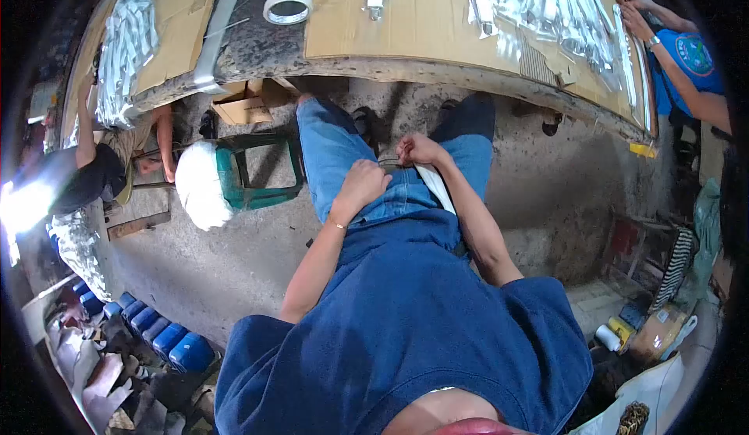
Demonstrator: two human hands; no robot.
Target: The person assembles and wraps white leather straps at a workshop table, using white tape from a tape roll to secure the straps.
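Note:
My left hand (pixel 363 183) is over my lap with its fingers curled closed. Just ahead and to the right, my right hand (pixel 420 149) is also closed, its fingertips pinched. Between them a thin dark band (pixel 388 162) shows in part; what either hand grips is too small to make out. A white strip (pixel 438 188) lies over my right thigh, running under my right forearm. My blue jeans (pixel 331 154) are beneath both hands.
Ahead, a cardboard-covered table (pixel 421 41) bears silvery-white strips (pixel 546 2) and a tape roll (pixel 287 8). A green stool (pixel 261 171) with a white bundle (pixel 203 185) stands left. Co-workers sit at both sides, one's hands (pixel 636 14) at the right. Blue jugs (pixel 189 351) line the lower left.

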